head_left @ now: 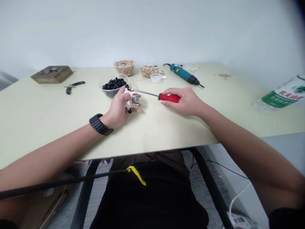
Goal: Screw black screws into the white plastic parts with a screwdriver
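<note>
My left hand (119,108), with a black watch on its wrist, is closed around a small white plastic part (130,97) that has a silvery metal piece and small black bits on it. My right hand (188,101) grips the red handle of a screwdriver (169,97). The shaft points left, its tip at the upper side of the white part by a black bit; whether it touches I cannot tell. Just behind my left hand stands a clear bowl of small black pieces (114,84).
Farther back are two tubs of small pieces (124,67) (149,70), a small clear lid (156,78) and a teal electric screwdriver (183,73). Black-handled pliers (72,86) and a metal block (52,74) lie left. A water bottle (278,97) stands right; a dark cable crosses below the table edge.
</note>
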The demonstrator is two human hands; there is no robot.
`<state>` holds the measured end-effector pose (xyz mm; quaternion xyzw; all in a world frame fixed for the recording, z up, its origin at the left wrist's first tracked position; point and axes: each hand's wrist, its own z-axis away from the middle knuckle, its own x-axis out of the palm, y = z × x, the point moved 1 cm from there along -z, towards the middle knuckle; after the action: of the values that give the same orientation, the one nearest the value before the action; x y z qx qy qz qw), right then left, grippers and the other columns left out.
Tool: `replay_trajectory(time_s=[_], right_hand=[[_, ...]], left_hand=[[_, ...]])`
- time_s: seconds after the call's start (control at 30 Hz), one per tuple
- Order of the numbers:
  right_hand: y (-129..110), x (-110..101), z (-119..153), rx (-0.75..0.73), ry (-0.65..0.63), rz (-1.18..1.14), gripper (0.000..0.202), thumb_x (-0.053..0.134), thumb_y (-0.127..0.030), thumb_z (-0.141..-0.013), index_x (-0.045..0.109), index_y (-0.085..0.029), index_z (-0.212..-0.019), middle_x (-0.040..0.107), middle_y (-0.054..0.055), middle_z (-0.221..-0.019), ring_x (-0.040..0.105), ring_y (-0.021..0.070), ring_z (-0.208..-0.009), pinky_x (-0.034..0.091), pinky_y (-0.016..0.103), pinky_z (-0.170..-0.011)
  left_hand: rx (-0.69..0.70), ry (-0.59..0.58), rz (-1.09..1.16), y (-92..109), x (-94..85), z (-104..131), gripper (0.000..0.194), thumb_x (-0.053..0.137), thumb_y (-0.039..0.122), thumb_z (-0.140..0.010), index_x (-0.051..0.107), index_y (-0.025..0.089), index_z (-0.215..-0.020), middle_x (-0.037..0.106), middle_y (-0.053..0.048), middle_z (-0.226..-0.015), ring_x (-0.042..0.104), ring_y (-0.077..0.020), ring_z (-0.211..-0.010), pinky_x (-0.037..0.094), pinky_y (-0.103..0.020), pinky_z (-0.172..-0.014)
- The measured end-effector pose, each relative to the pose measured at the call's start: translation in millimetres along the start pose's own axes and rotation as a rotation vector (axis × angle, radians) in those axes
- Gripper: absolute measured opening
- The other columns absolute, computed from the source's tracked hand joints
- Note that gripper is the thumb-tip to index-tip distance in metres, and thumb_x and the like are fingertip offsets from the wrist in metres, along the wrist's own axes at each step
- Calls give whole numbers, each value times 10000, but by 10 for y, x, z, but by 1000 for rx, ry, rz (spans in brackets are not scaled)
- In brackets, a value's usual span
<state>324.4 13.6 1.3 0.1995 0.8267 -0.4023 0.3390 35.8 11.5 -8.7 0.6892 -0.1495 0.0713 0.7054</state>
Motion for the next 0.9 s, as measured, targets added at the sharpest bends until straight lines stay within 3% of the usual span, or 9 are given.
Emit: replay_trajectory(time_s=[0.1,0.37,0.63,0.9], right_hand=[[-8,13,-1,10,-5,0,417,824,-549,-994,945,-221,-1220,906,114,-1145,792,299,-978,594,418,-866],[-18,6,2,23,-16,5,416,822,-561,-989,942,-232,-1213,908,111,-1142,788,306,-978,587,420,-863],[-21,-16,-3,12,-29,24,429,815,-582,-994,939,-229,-1206,898,114,-1106,770,296,-933,580,420,-849],[-26,-38,-1,8,-13,30,424,830,-582,-995,944,-235,-1210,906,114,-1144,786,307,-973,594,423,-863]], left_hand=[[12,11,-1,15,5,5,471,733,230,-694,543,266,-1123,804,-25,-1051,802,-228,-835,671,-332,-680],[13,17,-58,43,20,27,523,685,216,-600,588,253,-1112,801,-47,-1134,805,-244,-926,711,-364,-759],[10,32,-89,52,17,38,596,697,218,-589,656,239,-1184,821,-72,-1207,803,-248,-920,718,-362,-727],[4,8,-62,47,6,28,587,691,207,-600,581,259,-1174,796,-41,-1141,804,-229,-885,702,-341,-703]])
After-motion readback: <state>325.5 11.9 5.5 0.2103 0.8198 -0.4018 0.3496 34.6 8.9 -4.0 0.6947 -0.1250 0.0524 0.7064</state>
